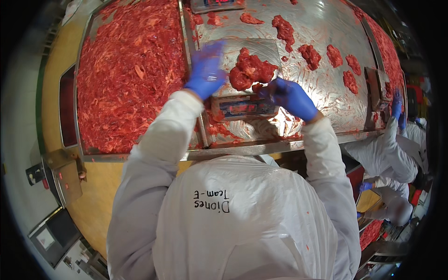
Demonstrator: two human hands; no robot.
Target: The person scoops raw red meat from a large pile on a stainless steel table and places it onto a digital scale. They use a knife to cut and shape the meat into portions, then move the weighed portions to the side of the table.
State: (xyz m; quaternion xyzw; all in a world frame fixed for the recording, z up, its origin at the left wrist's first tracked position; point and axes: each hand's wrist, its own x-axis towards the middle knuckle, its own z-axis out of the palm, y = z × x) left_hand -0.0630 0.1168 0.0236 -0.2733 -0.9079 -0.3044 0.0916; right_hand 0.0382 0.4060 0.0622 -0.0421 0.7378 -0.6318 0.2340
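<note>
A lump of raw chopped meat rests on the steel plate of a bench scale. The scale's red-lit display faces me. My left hand, in a blue glove and blurred, is over the plate's left edge, beside the meat bin's wall. Its fingers are apart and nothing shows in them. At the plate's near right corner is my right hand, also blue-gloved, with bent fingers close to the lump. A small dark bit of meat lies at those fingertips; whether they pinch it is unclear.
A large bin of chopped meat stands left of the steel table. Several meat clumps lie right of the scale. A second scale sits at the far edge, another at right, near a co-worker's gloved hand.
</note>
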